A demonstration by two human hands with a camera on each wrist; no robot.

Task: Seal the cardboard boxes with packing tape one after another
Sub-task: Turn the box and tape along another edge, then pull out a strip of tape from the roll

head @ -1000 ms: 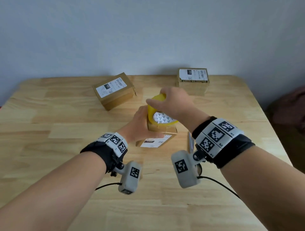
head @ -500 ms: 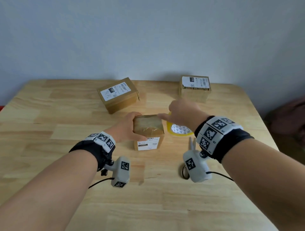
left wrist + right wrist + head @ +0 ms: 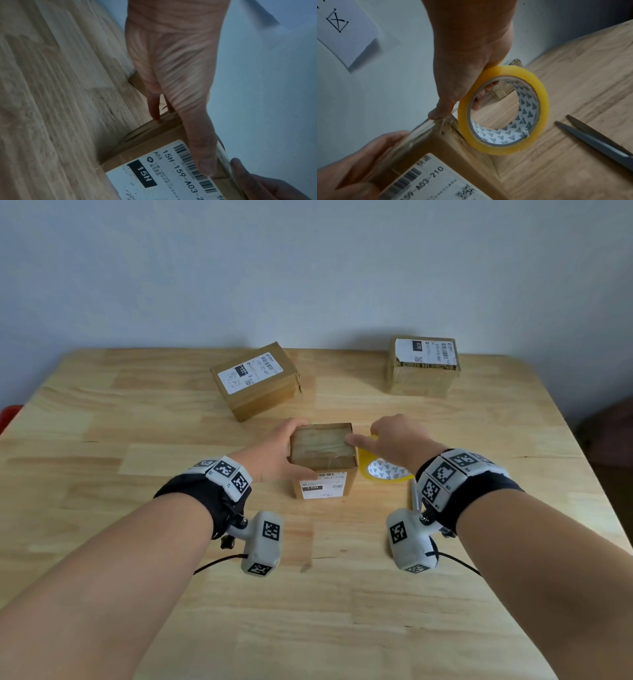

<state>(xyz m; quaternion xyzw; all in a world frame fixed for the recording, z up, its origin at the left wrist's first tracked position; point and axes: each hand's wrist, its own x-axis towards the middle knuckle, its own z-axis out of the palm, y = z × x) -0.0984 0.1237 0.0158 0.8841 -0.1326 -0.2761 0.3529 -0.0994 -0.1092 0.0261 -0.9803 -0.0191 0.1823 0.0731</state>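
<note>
A small cardboard box (image 3: 322, 446) with a "15H" label stands at the table's middle, clear tape shining across its top. My left hand (image 3: 275, 455) grips its left side, thumb over the labelled front (image 3: 202, 155). My right hand (image 3: 394, 438) holds the yellow tape roll (image 3: 383, 472) against the box's right side. In the right wrist view its fingers pass through the roll (image 3: 503, 109) and its thumb (image 3: 437, 114) presses the tape onto the box's top right edge (image 3: 426, 134).
Two more labelled boxes stand farther back on the wooden table (image 3: 137, 422), one left of centre (image 3: 257, 381), one at the right (image 3: 424, 368). Grey scissors (image 3: 590, 136) lie open just right of the roll, mostly hidden under my right wrist in the head view.
The roll went from on top of the box down to its right side. The box now stands flat on the table, and my right thumb has come to its top right edge.
</note>
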